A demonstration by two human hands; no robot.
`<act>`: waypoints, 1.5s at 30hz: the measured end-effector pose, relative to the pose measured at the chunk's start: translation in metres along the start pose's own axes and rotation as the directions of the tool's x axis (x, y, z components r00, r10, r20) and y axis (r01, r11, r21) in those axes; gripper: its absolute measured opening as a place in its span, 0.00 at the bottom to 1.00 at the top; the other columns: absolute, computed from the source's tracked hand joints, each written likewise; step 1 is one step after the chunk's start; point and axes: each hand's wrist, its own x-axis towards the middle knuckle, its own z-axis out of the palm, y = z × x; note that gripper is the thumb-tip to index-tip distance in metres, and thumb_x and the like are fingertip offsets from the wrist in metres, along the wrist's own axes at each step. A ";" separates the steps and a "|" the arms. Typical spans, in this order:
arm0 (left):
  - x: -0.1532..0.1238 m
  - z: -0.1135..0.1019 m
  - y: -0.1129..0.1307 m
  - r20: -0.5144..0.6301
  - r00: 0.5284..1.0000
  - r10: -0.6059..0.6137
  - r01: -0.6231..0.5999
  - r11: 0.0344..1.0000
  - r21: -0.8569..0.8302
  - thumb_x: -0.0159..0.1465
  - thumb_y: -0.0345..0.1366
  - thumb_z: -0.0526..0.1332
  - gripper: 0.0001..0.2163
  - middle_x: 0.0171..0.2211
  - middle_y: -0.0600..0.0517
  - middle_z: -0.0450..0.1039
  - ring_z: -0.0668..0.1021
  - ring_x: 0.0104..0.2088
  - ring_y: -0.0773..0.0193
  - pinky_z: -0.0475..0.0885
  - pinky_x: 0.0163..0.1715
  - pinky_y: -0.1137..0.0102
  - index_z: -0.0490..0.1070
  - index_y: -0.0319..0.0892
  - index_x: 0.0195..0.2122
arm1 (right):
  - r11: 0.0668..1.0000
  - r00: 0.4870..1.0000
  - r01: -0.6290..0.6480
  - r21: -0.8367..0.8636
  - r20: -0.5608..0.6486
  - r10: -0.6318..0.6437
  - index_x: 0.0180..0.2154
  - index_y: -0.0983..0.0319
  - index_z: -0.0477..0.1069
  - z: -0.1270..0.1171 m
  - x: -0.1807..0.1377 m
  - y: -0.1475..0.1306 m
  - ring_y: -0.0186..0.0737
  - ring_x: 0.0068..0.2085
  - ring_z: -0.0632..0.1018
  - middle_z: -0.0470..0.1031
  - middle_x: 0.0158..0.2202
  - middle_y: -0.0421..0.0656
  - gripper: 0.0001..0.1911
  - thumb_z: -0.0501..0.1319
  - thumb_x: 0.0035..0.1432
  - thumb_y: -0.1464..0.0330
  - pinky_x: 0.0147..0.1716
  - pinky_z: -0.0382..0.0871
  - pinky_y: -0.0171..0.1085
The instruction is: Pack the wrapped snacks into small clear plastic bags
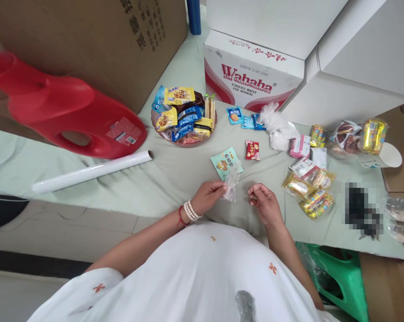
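Note:
My left hand (209, 196), with bead bracelets at the wrist, pinches a small clear plastic bag (231, 184) just above the pale green cloth (161, 179). My right hand (264, 202) is a short way to the right of it, with the fingers curled in a pinch and nothing that I can make out in them. A teal snack packet (223, 162) lies right behind the bag and a small red packet (252, 150) beside it. A round dish (184, 120) heaped with biscuit packets stands further back.
A red detergent jug (70, 112) and a white paper roll (91, 172) lie at left. A Wahaha carton (252, 76) stands behind. Several snack packets (309, 188), a crumpled white bag (277, 129) and a paper cup (388, 156) are at right. A green stool (339, 273) sits below.

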 end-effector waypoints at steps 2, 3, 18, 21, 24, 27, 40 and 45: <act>-0.003 0.004 0.002 0.013 0.995 0.099 -0.100 0.984 0.147 0.68 0.46 0.56 0.19 0.23 0.55 0.61 0.67 0.28 0.66 0.62 0.33 0.70 0.64 0.42 0.22 | 1.000 1.000 -0.003 -0.023 0.009 0.003 0.36 0.58 0.77 0.006 -0.001 -0.001 0.37 0.35 0.71 0.74 0.37 0.42 0.22 0.69 0.56 0.47 0.24 0.66 0.31; -0.004 0.008 0.004 0.027 0.991 0.130 -0.133 0.971 0.196 0.69 0.45 0.56 0.19 0.23 0.55 0.61 0.66 0.28 0.66 0.61 0.33 0.70 0.64 0.42 0.22 | 0.999 1.000 0.002 -0.052 0.019 -0.001 0.38 0.58 0.77 0.011 -0.001 0.000 0.38 0.36 0.71 0.74 0.37 0.42 0.22 0.69 0.56 0.47 0.25 0.66 0.31; 0.003 -0.001 -0.012 -0.136 0.970 -0.201 0.125 0.895 -0.428 0.59 0.55 0.65 0.22 0.21 0.57 0.61 0.63 0.25 0.68 0.59 0.28 0.71 0.66 0.41 0.22 | 0.949 0.997 -0.048 0.312 0.068 0.028 0.29 0.59 0.74 0.004 0.001 -0.003 0.35 0.36 0.75 0.76 0.36 0.40 0.11 0.74 0.48 0.64 0.34 0.74 0.34; 0.004 -0.013 -0.013 -0.135 0.973 -0.187 0.126 0.920 -0.371 0.60 0.56 0.66 0.22 0.20 0.57 0.62 0.64 0.25 0.68 0.61 0.28 0.71 0.67 0.41 0.23 | 0.914 0.994 -0.083 0.397 0.101 0.047 0.28 0.59 0.73 -0.011 0.001 -0.001 0.33 0.30 0.75 0.74 0.30 0.39 0.09 0.72 0.48 0.66 0.28 0.73 0.31; 0.003 -0.025 -0.010 -0.226 0.967 -0.121 0.080 0.980 -0.182 0.60 0.54 0.67 0.20 0.23 0.56 0.66 0.66 0.26 0.68 0.63 0.30 0.71 0.70 0.41 0.27 | 0.891 0.989 -0.129 0.435 0.125 0.082 0.29 0.59 0.73 -0.018 -0.001 0.002 0.33 0.29 0.76 0.77 0.32 0.40 0.08 0.71 0.47 0.67 0.25 0.71 0.30; -0.001 -0.026 -0.003 -0.273 0.961 0.049 -0.043 0.999 0.030 0.63 0.51 0.65 0.16 0.27 0.54 0.69 0.68 0.29 0.66 0.65 0.32 0.71 0.73 0.42 0.31 | 0.896 0.989 -0.133 0.423 0.111 0.094 0.29 0.59 0.72 -0.017 -0.003 0.003 0.35 0.31 0.77 0.79 0.35 0.42 0.08 0.70 0.47 0.67 0.24 0.71 0.30; 0.034 0.036 -0.009 -0.153 0.965 0.212 -0.147 0.924 0.353 0.63 0.43 0.68 0.13 0.40 0.46 0.74 0.76 0.44 0.55 0.73 0.49 0.60 0.81 0.42 0.45 | 0.971 0.996 -0.038 0.237 0.084 0.019 0.26 0.58 0.66 -0.003 -0.011 -0.005 0.35 0.25 0.70 0.78 0.34 0.43 0.10 0.65 0.46 0.62 0.20 0.63 0.33; 0.034 0.038 -0.005 -0.209 0.966 0.152 -0.084 0.950 0.300 0.65 0.39 0.65 0.09 0.37 0.49 0.73 0.74 0.38 0.60 0.72 0.44 0.63 0.78 0.42 0.43 | 0.961 0.994 -0.072 0.266 0.094 0.049 0.24 0.58 0.65 -0.005 -0.015 -0.005 0.33 0.23 0.67 0.78 0.33 0.43 0.11 0.66 0.44 0.63 0.19 0.57 0.32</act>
